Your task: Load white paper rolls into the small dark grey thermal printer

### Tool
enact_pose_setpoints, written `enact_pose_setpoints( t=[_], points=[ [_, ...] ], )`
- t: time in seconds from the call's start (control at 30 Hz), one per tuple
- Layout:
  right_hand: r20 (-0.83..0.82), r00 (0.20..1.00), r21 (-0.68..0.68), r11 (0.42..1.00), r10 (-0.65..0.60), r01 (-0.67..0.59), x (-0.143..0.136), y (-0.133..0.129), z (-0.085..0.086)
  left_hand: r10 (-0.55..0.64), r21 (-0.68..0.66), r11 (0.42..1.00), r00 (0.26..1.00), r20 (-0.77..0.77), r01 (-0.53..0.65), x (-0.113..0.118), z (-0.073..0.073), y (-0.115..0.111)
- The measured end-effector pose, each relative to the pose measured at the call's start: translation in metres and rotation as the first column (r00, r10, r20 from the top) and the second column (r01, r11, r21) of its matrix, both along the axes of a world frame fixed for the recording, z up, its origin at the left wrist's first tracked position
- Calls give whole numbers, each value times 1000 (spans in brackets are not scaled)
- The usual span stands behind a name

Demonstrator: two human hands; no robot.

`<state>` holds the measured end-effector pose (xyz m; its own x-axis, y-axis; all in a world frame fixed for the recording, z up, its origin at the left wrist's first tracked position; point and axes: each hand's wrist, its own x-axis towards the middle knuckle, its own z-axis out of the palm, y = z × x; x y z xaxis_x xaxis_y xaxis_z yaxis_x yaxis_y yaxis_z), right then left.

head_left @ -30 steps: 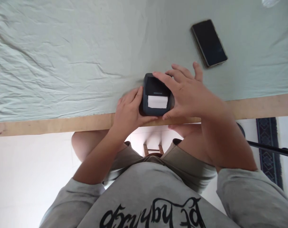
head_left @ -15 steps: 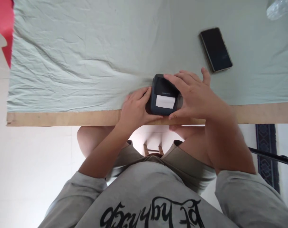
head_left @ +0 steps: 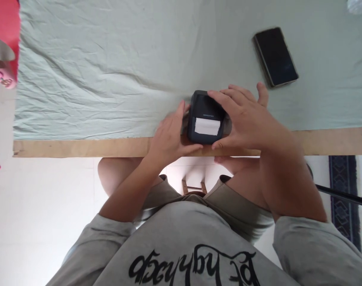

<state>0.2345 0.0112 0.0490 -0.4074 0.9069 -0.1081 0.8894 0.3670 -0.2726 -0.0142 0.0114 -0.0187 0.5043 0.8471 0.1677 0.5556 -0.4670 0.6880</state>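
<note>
A small dark device (head_left: 206,105) with a white paper strip (head_left: 207,126) on its face rests at the table's front edge. My right hand (head_left: 243,115) grips its right side, index finger on the top corner and thumb by the lower corner. Along the left side is my left hand (head_left: 171,135), fingers spread from the thumb and slightly off the device; the thumb tip is near its bottom edge. A phone (head_left: 276,57) with a dark screen lies beyond my right hand.
A pale green cloth (head_left: 109,51) covers the table, with a bare wooden edge (head_left: 79,147) in front. Clear plastic (head_left: 359,5) shows at the top right corner. At the far left are a red surface (head_left: 4,24) and part of another person's foot (head_left: 4,77).
The fingers of my left hand have loosened from the device's left side and lifted slightly. The view has shifted a little, and a foot has come into sight at the far left.
</note>
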Motion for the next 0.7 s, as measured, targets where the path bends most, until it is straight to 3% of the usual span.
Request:
enact_pose_setpoints(
  t=[0.1,0.27,0.53,0.7],
  points=[
    [5,1000,1,1000,-4,4,-1,0,1,-38,4,999,999,3,38,2,0,-2],
    [3,1000,-3,1000,1,-1,-3,1,1,8,-48,999,1000,-26,-9,9,-2,-3],
    [-32,999,-62,998,-4,2,-1,6,11,25,-4,1000,992,-123,-25,8,-5,-2],
    [-70,989,-84,989,-131,125,4,17,14,14,6,1000,989,-148,-14,6,-4,-2]
  ],
)
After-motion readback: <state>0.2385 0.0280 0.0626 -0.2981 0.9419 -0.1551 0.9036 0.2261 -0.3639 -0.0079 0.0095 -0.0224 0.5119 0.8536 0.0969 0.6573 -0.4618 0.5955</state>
